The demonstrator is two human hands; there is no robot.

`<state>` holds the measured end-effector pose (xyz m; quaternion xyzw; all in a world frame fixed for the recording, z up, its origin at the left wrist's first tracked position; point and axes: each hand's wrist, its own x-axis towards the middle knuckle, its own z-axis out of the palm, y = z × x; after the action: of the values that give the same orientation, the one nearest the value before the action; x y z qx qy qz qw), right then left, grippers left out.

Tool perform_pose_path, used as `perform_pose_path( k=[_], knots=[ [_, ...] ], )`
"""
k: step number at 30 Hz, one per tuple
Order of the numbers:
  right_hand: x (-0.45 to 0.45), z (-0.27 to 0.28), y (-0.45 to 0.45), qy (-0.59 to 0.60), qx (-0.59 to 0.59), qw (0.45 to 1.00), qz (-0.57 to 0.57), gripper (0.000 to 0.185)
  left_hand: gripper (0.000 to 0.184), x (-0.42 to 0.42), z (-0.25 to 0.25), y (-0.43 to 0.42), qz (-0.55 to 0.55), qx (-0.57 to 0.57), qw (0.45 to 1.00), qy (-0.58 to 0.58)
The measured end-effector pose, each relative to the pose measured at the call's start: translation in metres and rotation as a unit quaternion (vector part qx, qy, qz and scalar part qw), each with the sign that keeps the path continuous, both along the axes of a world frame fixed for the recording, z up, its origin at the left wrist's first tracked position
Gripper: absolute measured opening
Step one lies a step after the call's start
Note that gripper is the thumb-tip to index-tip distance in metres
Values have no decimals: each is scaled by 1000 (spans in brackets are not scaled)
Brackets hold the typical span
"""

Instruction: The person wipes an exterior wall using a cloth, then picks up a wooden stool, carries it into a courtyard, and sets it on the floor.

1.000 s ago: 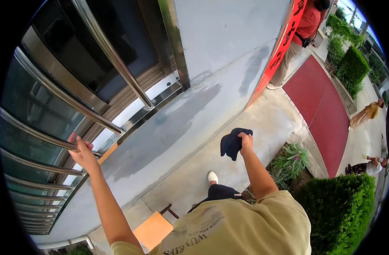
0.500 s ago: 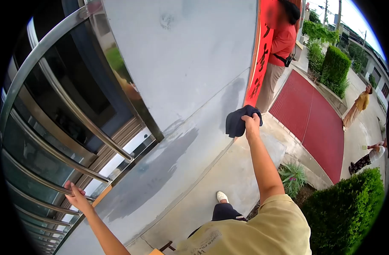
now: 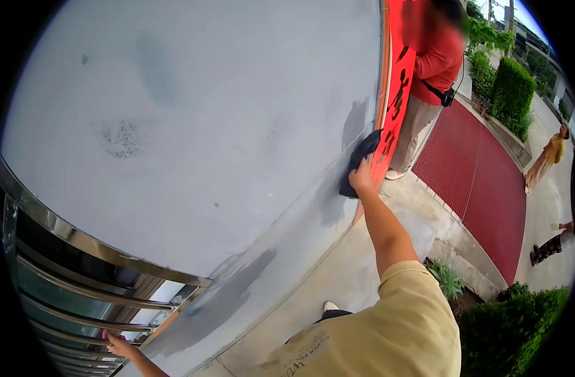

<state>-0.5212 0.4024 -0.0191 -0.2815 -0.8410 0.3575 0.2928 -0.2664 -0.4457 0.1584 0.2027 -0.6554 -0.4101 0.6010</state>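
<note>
In my right hand [image 3: 363,178] is a dark cloth [image 3: 356,164], bunched under closed fingers. It lies against the grey wall [image 3: 249,113], at the edge of a red paper strip [image 3: 397,94] with black characters. Darker patches show on the wall beside and below the cloth. My left hand [image 3: 120,345] is low on the left at the metal window bars [image 3: 92,292], its fingers curled round one bar. Part of those fingers is hidden behind the bar.
A person in a red top [image 3: 433,69] stands close behind the red strip. Beyond are a dark red ramp [image 3: 469,182], hedges [image 3: 514,94], a spiky plant [image 3: 447,276] and a person in yellow [image 3: 548,157]. One more person is farther right, near the edge.
The cloth has gone from hanging off the wall's edge to lying on the wall, closer to the red strip. My view has swung, showing more wall and less window.
</note>
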Motion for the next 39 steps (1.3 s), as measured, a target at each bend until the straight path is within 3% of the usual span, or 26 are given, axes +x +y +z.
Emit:
perform_pose_path(
  k=[1, 2, 4, 6, 9, 11, 14, 15, 17, 20, 24, 25, 26, 27, 29, 31, 32, 34, 37, 39],
  knots=[
    [32, -16, -4, -310, 8, 947, 88, 47, 18, -1, -1, -3, -6, 5, 1000, 10],
    [57, -58, -6, -358, -61, 929, 67, 42, 18, -5, 1, -3, -1, 20, 1000, 1],
    [104, -97, -16, -358, -182, 915, -20, 44, 17, -4, 2, 0, 24, 55, 998, -12],
    [132, -125, -20, -349, -198, 910, -102, 35, 15, -2, 0, 0, -3, 24, 1000, -14],
    [142, -142, 3, -262, -290, 920, -30, 35, 15, -1, 2, 4, -1, 61, 998, 8],
    [134, -111, 12, -174, -291, 940, 42, 30, 14, -4, 7, 13, -10, 67, 997, 23],
    [112, -36, 17, -8, -418, 898, 135, 23, 13, -1, 14, 22, -6, 64, 998, 9],
    [111, 12, 1, 60, -449, 875, 168, 26, 13, 0, 19, 29, 6, 70, 998, -9],
    [102, 78, -18, 146, -414, 854, 279, 32, 14, 1, 23, 31, -9, 58, 998, -23],
    [99, 148, -69, 171, -359, 851, 342, 35, 16, 4, 24, 32, -56, 71, 996, -16],
    [110, 156, -178, 159, -294, 846, 415, 40, 26, 20, 25, 53, -72, 76, 994, -43],
    [121, 146, -212, 143, -280, 843, 437, 42, 35, 36, 21, 72, -79, 97, 990, -59],
    [134, 133, -246, 139, -270, 844, 442, 42, 47, 52, 9, 85, -82, 30, 996, -15],
    [147, 119, -283, 136, -262, 844, 448, 43, 53, 82, 9, 107, -38, -21, 998, -52],
    [179, 96, -355, 119, -301, 815, 480, 45, 47, 149, -29, 126, -30, -35, 994, -104],
    [202, 82, -424, 115, -292, 790, 526, 44, 39, 221, -80, 150, -108, 114, 970, -184],
    [217, 84, -460, 94, -288, 786, 540, 45, 37, 261, -129, 152, -125, 134, 963, -199],
    [241, 82, -528, 98, -287, 755, 582, 43, 30, 354, -207, 169, -110, 330, 912, -215],
    [272, 82, -613, 66, -246, 716, 650, 46, 27, 473, -243, 197, 10, 388, 855, -343],
    [286, 73, -668, 38, -219, 671, 707, 46, 28, 518, -221, 200, 70, 423, 817, -386]
  ],
)
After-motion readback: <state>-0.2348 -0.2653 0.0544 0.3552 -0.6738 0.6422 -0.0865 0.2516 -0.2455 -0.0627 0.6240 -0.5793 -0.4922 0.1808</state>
